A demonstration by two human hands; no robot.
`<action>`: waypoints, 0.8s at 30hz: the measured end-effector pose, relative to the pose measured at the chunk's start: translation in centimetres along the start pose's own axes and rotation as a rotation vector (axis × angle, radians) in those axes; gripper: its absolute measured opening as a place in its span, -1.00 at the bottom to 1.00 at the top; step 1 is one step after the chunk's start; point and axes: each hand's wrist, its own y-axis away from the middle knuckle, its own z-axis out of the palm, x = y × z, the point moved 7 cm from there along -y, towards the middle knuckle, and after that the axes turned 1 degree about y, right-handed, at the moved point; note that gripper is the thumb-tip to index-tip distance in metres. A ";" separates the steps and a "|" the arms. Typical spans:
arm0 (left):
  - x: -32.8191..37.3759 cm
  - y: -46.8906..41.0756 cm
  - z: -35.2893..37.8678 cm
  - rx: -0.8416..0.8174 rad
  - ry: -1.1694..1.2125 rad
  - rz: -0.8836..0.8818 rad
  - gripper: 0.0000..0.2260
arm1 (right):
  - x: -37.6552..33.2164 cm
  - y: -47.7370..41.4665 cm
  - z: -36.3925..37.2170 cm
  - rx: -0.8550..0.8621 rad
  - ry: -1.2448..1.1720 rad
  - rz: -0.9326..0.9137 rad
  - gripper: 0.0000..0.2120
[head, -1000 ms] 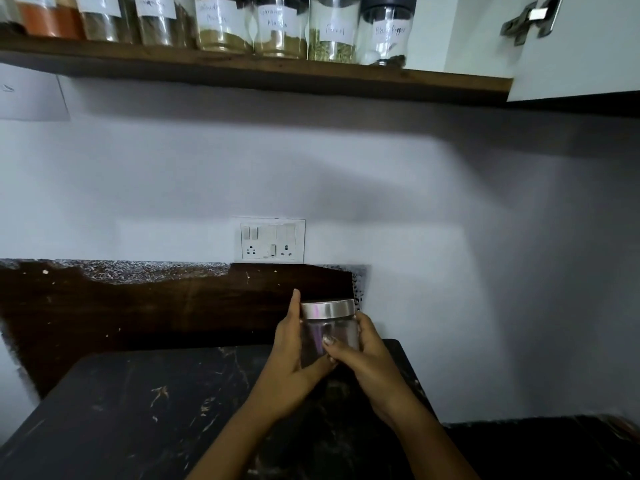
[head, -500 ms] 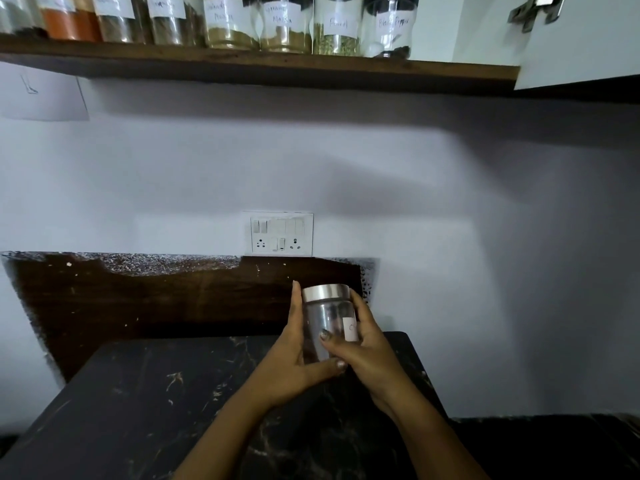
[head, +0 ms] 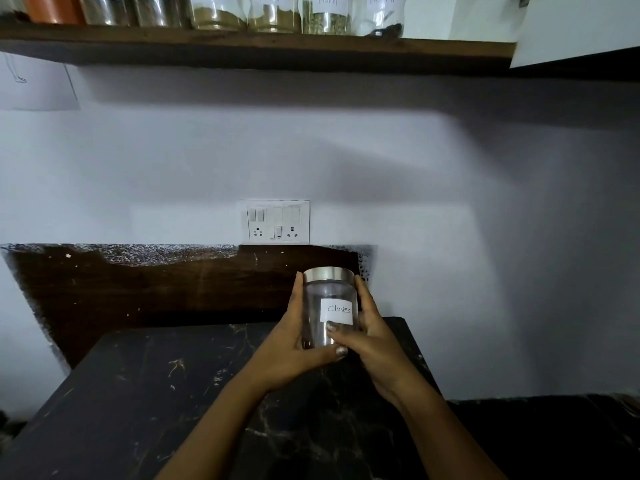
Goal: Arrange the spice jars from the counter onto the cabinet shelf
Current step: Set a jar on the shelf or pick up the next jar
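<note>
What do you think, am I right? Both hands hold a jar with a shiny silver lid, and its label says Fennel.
Not quite. The head view shows the label on the jar says Cloves, not Fennel. The rest is right: the left hand and right hand both hold it, and its lid is shiny silver.

White label (head: 336, 310) on the jar (head: 313, 306) — handwritten "Cloves".
</note>
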 end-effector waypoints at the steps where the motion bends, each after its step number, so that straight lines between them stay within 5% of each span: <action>1: 0.0 0.0 0.0 0.007 0.003 0.009 0.05 | 0.0 0.1 -0.2 0.008 -0.009 0.002 -0.17; 8: -0.1 0.5 0.0 0.025 0.030 0.022 -0.14 | -0.4 0.6 -1.2 0.017 0.047 -0.008 -0.18; 24: 4.2 0.0 -0.7 0.159 -0.291 0.204 -0.03 | -4.2 1.5 -2.8 0.033 0.097 -0.179 -0.23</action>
